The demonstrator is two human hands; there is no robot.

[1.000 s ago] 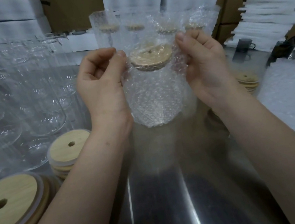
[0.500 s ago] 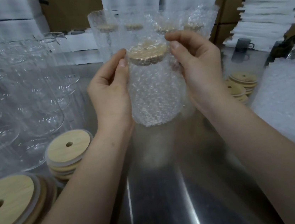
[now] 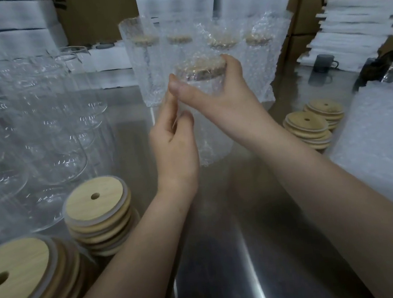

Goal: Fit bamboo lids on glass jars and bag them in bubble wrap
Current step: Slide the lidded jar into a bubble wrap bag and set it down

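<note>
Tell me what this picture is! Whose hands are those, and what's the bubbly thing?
Those are a person's two bare hands, not a machine. The camera sits on their head and looks down, so you see what they see. The right hand grips the top of a glass jar with a bamboo lid, inside a bubble wrap bag. The left hand is at the bag's side; whether it pinches the wrap is unclear. On the metal table are empty glasses, stacks of lids on both sides, and wrapped jars at the back.
</note>
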